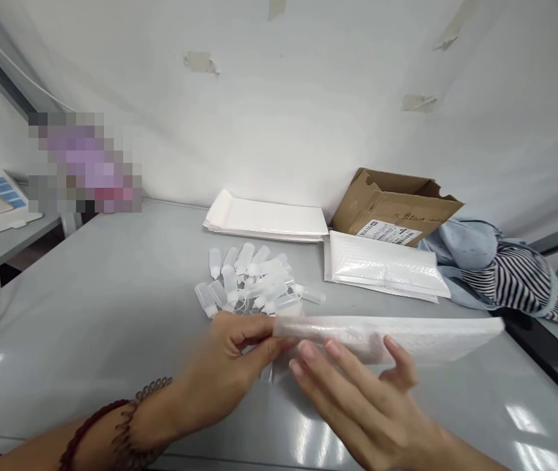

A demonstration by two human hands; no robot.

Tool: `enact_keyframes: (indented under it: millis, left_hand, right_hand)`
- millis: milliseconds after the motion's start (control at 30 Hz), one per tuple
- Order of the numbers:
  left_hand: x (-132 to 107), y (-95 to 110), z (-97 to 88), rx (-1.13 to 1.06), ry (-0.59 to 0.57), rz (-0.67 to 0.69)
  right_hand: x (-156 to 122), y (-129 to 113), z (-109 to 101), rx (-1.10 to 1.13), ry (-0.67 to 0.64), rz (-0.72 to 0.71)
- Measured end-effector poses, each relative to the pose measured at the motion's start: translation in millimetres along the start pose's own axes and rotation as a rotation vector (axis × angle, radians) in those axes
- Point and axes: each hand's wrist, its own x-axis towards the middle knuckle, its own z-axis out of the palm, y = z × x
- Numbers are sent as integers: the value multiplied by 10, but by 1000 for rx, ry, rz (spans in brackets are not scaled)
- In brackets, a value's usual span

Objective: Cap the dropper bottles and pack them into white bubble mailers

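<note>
My left hand [229, 366] pinches the left end of a white bubble mailer [406, 337] and holds it flat just above the grey table [112, 294]. My right hand [357, 399] is under and in front of the mailer with fingers stretched out and apart, touching its underside. Right behind the mailer lies a heap of several small clear plastic bottles [254, 281] with white caps. A bead bracelet and a red cord sit on my left wrist.
A stack of white mailers [266, 219] lies at the back of the table and another stack [381, 265] to its right. An open cardboard box [394, 206] stands by the wall, with blue and striped cloth [504, 271] at the right edge.
</note>
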Motion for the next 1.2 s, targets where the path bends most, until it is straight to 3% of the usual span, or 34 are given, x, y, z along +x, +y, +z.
enact_keyframes:
  millis: [100,200,367,533,700,833,1000,1200]
  left_hand:
    - [34,-11,8,-228,-73,-130]
    - [57,-5,13,-396,-158,-181]
    - [71,22,44,-487,-252,-156]
    - [49,-6,44,-575,-247,-243]
    - [41,20,-2,-571,-243,-289]
    - [38,45,-11,-522,-265,-299]
    - [26,34,-8,-489,-267,-294]
    - [20,31,-10,-512,-261,-287]
  right_hand:
    - [2,-19,32,-7,-82,-14]
    - [-8,14,46,46,-85,29]
    - [-64,88,-30,80,-38,53]
    - [-199,344,-66,-132,-43,54]
    - [-366,876,211,-249,28,132]
    - [-446,1185,471,-233,-50,308]
    - [-470,1319,639,-224,-92,370]
    - [-495,1362,688,-263,-159,417]
